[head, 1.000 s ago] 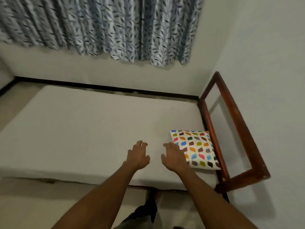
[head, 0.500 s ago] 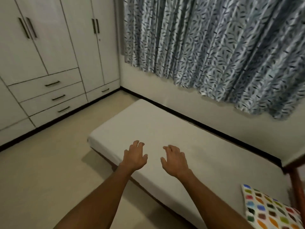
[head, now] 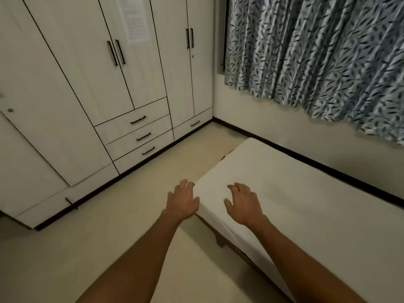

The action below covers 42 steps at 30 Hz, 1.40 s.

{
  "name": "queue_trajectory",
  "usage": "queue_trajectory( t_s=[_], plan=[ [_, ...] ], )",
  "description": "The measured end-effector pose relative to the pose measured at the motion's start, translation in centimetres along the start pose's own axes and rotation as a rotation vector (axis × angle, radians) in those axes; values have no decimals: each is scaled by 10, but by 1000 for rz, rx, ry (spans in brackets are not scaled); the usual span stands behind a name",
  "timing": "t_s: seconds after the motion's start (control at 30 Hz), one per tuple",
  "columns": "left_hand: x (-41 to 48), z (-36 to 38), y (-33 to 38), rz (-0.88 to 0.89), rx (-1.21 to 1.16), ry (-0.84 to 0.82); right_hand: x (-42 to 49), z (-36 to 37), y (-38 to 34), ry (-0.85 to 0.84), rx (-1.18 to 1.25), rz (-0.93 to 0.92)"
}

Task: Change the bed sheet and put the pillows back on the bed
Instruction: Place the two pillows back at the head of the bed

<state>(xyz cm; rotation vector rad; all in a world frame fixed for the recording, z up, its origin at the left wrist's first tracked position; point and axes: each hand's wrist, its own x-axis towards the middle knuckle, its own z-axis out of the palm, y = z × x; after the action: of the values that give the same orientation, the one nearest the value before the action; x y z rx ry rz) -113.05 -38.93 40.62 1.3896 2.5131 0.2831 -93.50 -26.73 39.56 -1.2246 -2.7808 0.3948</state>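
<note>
Right now your left hand (head: 182,202) is at the foot corner of the bed (head: 306,204), and your right hand (head: 243,205) is over its white top. Both hands' fingers are spread loose, holding nothing.

Bed (head: 306,215): cut off at right and bottom edges.
Wardrobe (head: 87,84): top and left cropped.
Curtain (head: 317,51): top and right cropped.
Paper (head: 133,20) on wardrobe door: print unreadable.
Orange item (head: 228,152) behind bed corner: mostly hidden, unidentifiable.

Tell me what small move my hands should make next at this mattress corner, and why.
Probably lower both hands onto the mattress corner and grip its edge there: the left hand is already at that corner and the right hand is over the top, both open and empty.
</note>
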Motion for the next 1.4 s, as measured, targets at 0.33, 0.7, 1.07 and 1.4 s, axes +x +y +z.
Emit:
queue_trajectory(
  t_s=[0.33, 0.7, 1.07, 1.4],
  plan=[
    [159, -4, -93, 8, -30, -50, 169, 36, -46, -87, -44, 27],
    [347, -22, -145, 26, -21, -176, 371, 51, -60, -164, -4, 103],
    [518, -11, -185, 177, 19, -305, 506, 83, -54, -195, 39, 323],
    [728, -50, -245, 396, 110, -418, 656, 120, -88, -180, 252, 700]
  ],
)
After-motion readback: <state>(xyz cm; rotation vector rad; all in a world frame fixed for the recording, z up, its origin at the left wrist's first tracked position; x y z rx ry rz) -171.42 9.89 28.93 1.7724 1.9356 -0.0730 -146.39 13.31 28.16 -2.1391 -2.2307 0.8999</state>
